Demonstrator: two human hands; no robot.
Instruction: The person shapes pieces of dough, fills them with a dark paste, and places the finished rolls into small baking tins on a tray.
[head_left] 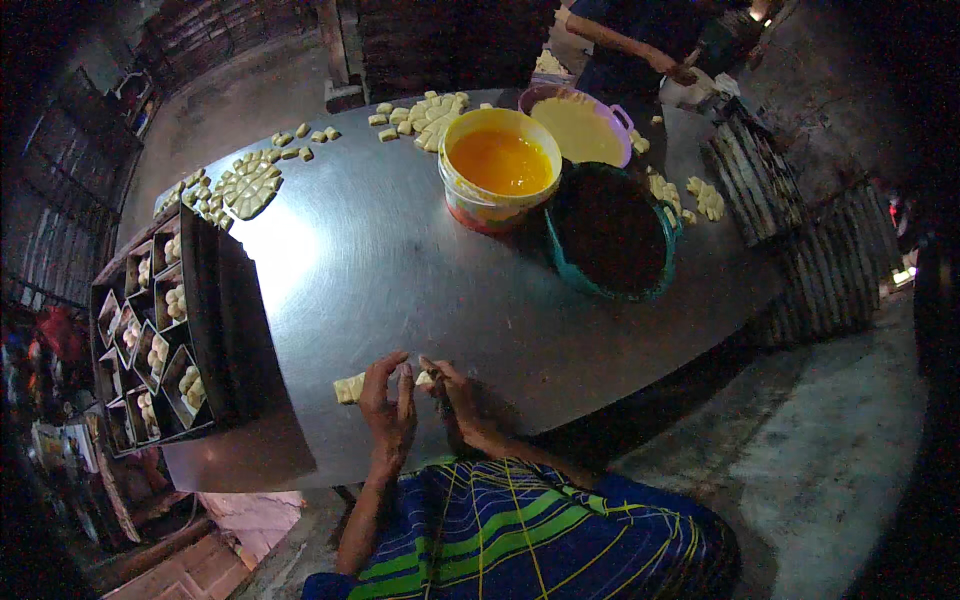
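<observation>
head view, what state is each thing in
yellow-and-white bucket: open, orange liquid inside
purple basin: open, pale yellow contents
teal basin: open, dark contents
compartmented tray: open, dough balls in several compartments
dough strip: lying on metal table, partly hidden by left hand
left hand: grip unclear
right hand: grip unclear

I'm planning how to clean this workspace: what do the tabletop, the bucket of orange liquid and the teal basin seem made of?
Tabletop: likely metal, smooth satin finish; it throws back a bright glare.
Bucket: probably plastic, pale and slightly glossy, with a thick rim.
Teal basin: perhaps plastic, given its even colour; dim light leaves it open.
</observation>
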